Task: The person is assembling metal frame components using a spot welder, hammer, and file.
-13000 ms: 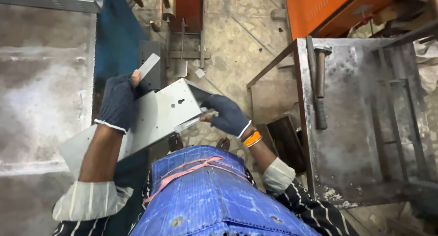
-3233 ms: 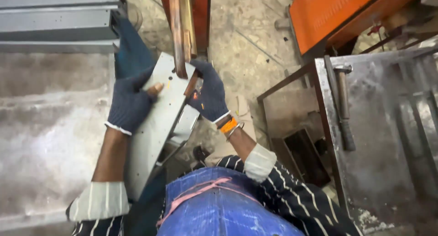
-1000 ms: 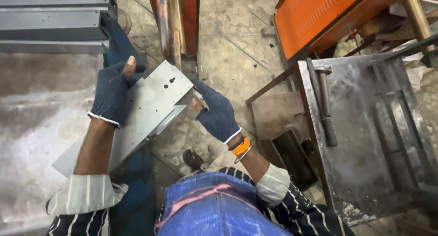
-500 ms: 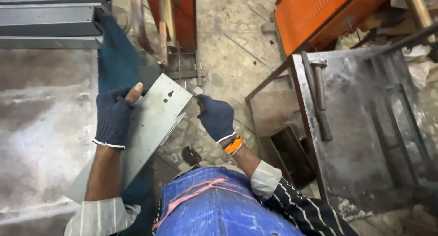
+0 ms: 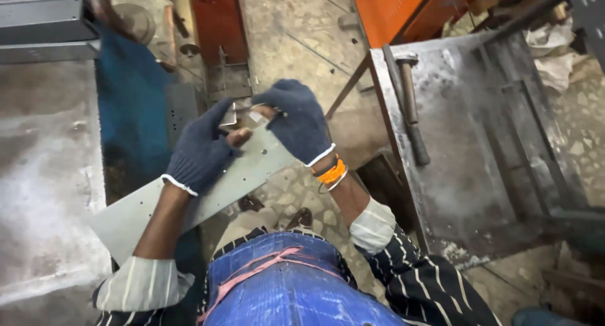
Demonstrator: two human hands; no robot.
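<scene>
Head view, looking down. A grey steel work table fills the right of the frame, its top scuffed and dusty; a hammer lies along its left edge, head toward the top of the frame. A pale metal sheet surface covers the left of the frame, bordered on its right by a blue strip. An orange machine body stands at upper right, and a red upright frame at upper centre, above the stone floor.

A long grey sheet-metal strip, drilled with small holes, runs diagonally from lower left to the centre of the frame, held above the floor. The left hand, in a dark blue knit glove, is closed on the strip near its upper end, bare thumb tip pressed on the top face. The right hand, likewise gloved, closes over the strip's upper end, fingers curled around the edge. Orange bangles ring the right wrist, below centre.
</scene>
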